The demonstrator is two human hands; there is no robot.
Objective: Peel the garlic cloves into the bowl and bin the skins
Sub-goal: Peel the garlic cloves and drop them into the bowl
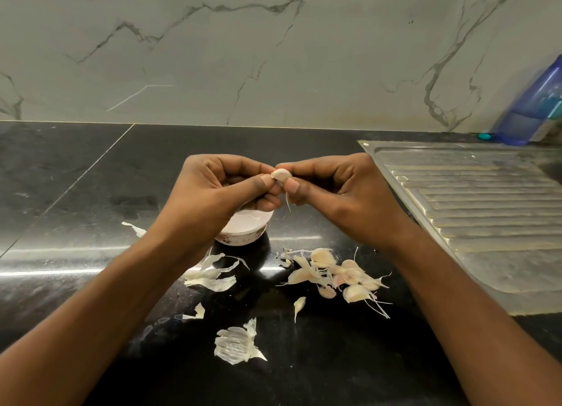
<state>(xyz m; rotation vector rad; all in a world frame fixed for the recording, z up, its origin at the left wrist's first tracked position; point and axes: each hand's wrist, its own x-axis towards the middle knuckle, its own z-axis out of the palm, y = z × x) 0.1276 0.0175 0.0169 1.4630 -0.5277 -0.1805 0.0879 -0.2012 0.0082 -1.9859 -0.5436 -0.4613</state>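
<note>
Garlic clove point(282, 174) at frame centre, above the bowl: pale, curved, with a thin strand of skin hanging below. Pinched from both sides: left grip point(225, 186) with thumb and curled fingers on its left end, right grip point(334, 186) with thumb and forefinger on its right end. How much skin is left on it: hard to tell.

White bowl point(240, 239) on the bench point(91, 192), mostly hidden behind the left grip; contents unreadable.

Pile of cloves point(337, 276) mixed with skin, lower centre-right, near the right wrist. Loose skins point(235, 343) scattered lower centre. Steel drainboard point(486, 211) at right, cut off by the frame edge. Blue container point(535, 107) upper right, cropped.
</note>
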